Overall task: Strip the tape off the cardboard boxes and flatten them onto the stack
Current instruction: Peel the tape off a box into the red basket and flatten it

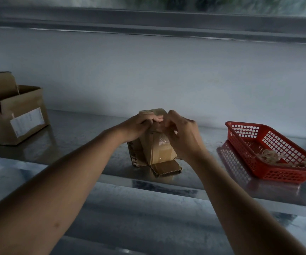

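Behind both hands (180, 134), small box (164, 153) top hidden.

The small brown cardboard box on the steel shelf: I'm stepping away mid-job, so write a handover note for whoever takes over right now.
Left hand grips the top of the small brown cardboard box, steadying it upright on the steel shelf.
Right hand pinches clear tape at the box's upper front.
Done: bottom flaps are splayed open; tape scraps lie in the red plastic basket.
Left: finish peeling, flatten this box; the larger open cardboard box at far left isn't flattened. No stack is in view.
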`<action>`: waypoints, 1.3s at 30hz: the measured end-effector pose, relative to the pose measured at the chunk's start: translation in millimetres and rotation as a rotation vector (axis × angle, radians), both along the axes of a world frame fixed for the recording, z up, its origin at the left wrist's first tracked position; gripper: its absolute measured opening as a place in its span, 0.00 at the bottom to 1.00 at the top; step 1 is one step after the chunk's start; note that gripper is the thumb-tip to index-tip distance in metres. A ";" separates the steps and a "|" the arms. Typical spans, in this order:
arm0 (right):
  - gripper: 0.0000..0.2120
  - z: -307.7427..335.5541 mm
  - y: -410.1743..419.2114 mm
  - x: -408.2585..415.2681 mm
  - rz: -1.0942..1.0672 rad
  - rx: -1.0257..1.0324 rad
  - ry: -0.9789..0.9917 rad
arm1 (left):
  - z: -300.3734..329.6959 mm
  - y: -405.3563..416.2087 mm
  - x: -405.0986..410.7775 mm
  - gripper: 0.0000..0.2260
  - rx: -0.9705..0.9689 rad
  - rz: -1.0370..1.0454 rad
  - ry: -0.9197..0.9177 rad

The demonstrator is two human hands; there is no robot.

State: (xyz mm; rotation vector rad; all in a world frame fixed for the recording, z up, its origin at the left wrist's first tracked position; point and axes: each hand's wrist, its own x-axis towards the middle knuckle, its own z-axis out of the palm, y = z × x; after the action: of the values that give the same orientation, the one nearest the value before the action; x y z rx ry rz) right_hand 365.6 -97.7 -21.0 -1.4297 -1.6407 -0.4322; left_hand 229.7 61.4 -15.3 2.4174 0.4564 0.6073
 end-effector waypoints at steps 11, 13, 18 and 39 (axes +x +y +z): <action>0.14 -20.7 -7.9 19.5 -0.310 0.128 0.327 | -3.5 9.1 6.0 0.18 -0.045 -0.012 -0.023; 0.13 -19.4 -8.7 19.1 -0.300 0.116 0.319 | 1.6 7.7 9.1 0.17 -0.066 0.003 0.007; 0.09 -21.8 -8.1 19.5 -0.358 0.041 0.282 | 13.6 1.0 14.5 0.12 -0.013 0.091 0.129; 0.08 -25.4 -26.0 46.8 -0.191 -0.290 0.672 | 30.6 -26.9 21.2 0.21 0.051 0.108 0.216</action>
State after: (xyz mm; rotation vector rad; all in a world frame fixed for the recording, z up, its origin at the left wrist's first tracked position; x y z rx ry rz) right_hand 412.4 -123.7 -46.4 -1.7126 -1.0495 0.1885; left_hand 250.9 34.6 15.3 2.5315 0.6718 0.4087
